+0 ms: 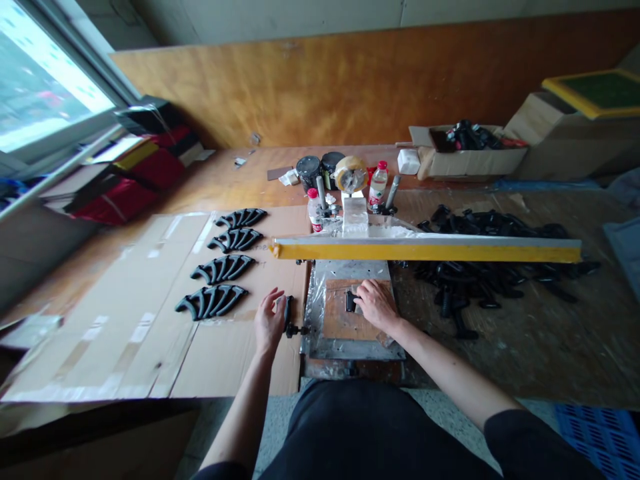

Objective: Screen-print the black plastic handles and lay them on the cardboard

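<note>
A small workshop, seen from above. A worn wooden table [225,183] spans the frame, with a gray metal plate [355,270] at its center beneath a long yellow-sided bar [425,252]. At left, black curved parts [223,267] lie in four neat groups on flattened cardboard [125,267]; at right is a heap of black pieces [460,287]. An open carton [473,164] of dark items sits upper right. Behind the bar are dark tubs [309,175] and a tape roll [344,175]. A blue plastic crate [600,433] shows lower right.
</note>
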`<state>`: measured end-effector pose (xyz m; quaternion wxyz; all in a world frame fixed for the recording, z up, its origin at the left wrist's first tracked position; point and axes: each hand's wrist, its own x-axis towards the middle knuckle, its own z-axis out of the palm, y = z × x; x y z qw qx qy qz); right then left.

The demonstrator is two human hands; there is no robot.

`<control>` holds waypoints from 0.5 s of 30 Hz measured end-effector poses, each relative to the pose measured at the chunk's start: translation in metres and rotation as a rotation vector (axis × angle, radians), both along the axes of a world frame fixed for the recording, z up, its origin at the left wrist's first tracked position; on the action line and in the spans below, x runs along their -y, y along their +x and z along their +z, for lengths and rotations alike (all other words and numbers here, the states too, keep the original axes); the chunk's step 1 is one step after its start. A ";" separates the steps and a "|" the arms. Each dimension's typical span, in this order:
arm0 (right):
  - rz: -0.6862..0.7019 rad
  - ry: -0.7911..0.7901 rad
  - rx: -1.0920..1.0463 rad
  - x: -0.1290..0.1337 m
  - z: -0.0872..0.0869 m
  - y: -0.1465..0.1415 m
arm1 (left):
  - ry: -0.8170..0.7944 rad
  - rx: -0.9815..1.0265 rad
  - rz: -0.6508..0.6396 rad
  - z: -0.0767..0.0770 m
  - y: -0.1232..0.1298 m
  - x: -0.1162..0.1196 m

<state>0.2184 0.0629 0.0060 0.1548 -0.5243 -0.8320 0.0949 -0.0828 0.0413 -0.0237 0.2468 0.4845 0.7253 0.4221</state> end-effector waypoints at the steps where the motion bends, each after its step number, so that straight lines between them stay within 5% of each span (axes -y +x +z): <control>1: 0.004 -0.002 -0.009 0.000 0.001 0.002 | 0.005 0.027 -0.002 0.007 0.003 -0.002; 4: 0.077 -0.001 -0.067 0.000 0.001 0.004 | 0.061 0.108 -0.009 0.042 0.018 -0.013; 11: 0.543 -0.017 0.000 0.013 -0.010 0.000 | 0.270 0.514 -0.200 0.157 0.090 -0.055; 15: 0.626 0.039 -0.019 0.029 0.005 0.022 | 0.238 0.622 -0.281 0.180 0.115 -0.051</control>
